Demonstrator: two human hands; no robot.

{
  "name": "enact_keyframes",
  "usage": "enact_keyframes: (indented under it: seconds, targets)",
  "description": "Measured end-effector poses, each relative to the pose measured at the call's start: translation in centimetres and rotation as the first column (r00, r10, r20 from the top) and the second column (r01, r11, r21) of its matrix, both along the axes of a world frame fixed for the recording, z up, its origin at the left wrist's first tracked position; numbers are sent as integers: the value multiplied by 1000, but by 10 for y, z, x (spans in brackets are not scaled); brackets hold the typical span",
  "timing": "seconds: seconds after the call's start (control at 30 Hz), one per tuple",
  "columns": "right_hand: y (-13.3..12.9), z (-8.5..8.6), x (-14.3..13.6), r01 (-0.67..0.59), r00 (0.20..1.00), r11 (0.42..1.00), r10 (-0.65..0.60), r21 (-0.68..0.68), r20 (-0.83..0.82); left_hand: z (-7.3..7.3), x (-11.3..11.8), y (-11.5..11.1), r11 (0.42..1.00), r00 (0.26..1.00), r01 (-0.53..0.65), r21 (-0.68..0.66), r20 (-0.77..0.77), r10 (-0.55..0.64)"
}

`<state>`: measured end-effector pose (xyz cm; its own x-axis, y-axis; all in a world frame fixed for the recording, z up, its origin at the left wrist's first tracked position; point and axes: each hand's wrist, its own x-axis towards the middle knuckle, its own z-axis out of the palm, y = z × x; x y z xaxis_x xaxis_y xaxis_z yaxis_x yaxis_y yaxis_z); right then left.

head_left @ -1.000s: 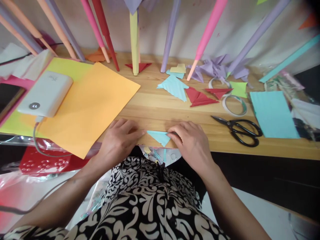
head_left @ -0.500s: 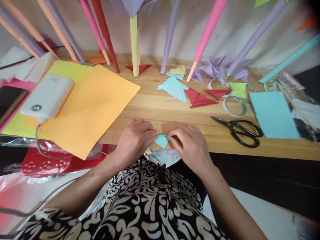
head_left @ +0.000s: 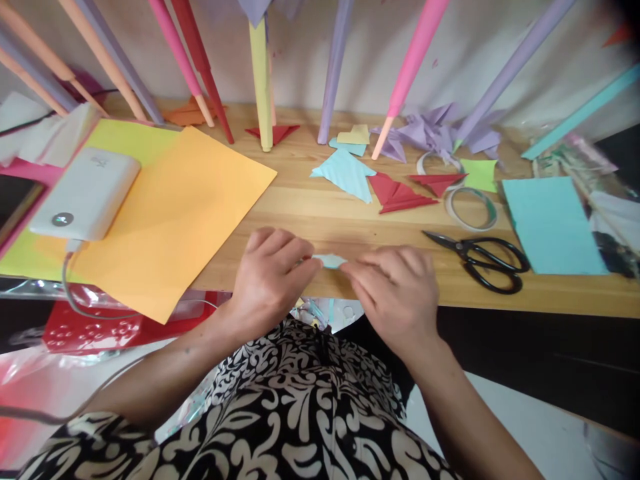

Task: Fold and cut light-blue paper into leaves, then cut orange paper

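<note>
Pinching one blue paper (head_left: 331, 261)

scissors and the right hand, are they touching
Apart. The head view shows a strip of bare wooden table between the right hand and the scissors, at both blade tip and handles.

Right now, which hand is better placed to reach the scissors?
Right, I'd judge: the right hand is nearer the black scissors, which lie on its side. The left hand is farther off, beyond the small light-blue paper. Both hands pinch that paper, though.
</note>
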<state>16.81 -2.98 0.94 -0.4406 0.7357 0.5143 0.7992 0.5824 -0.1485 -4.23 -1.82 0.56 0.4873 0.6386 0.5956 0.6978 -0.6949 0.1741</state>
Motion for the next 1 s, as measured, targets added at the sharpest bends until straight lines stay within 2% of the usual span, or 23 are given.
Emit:
enact_keyframes:
  seconds: [0.1,0.2,0.47,0.73,1.0]
  targets:
    - [-10,-22,1,-20,1000,990,17,-139,-19,-16,-2,-12,989,999,37,-146,-30,-42]
    - [-15,-34,1,-7,997,975,-10,-221,-74,-25,0,-20,974,1000,11,-228,11,-9]
    - [-12,-27,-3,-11,995,957,-18,-290,-96,-22,11,-18,944,995,-33,-328,74,60]
    - [-11,-30,-10,32,989,941,-78,-337,-124,-23,12,-18,930,991,-85,-356,66,116]
    - [-9,-32,-14,97,984,952,-136,-290,-119,-21,16,-16,913,978,-163,-374,59,198]
